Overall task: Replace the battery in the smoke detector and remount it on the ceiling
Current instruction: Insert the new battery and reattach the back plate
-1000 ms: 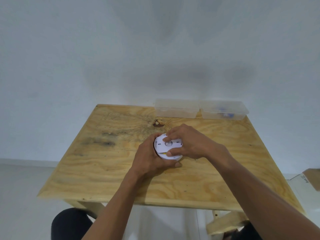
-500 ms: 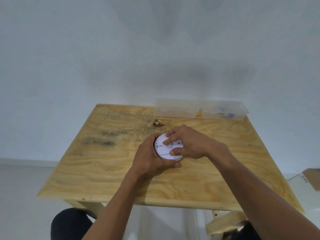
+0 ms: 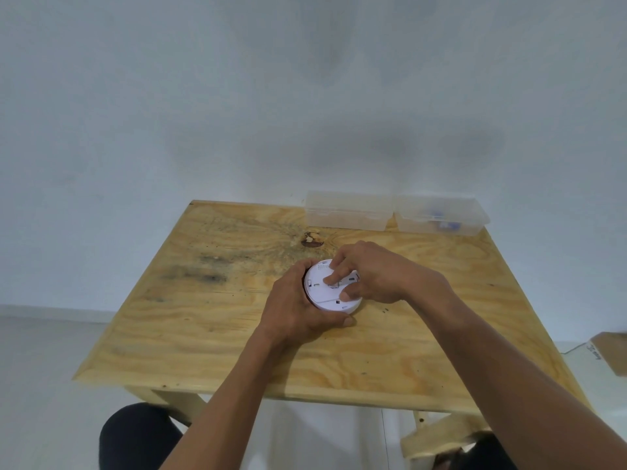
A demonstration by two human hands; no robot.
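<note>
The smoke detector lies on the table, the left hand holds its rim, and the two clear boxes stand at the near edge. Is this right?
Not quite. In the head view the two clear boxes stand at the far edge of the table, against the wall. The left hand does hold the smoke detector.

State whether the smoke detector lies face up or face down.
Face down: the smoke detector shows its flat back with slots, on the table.
</note>
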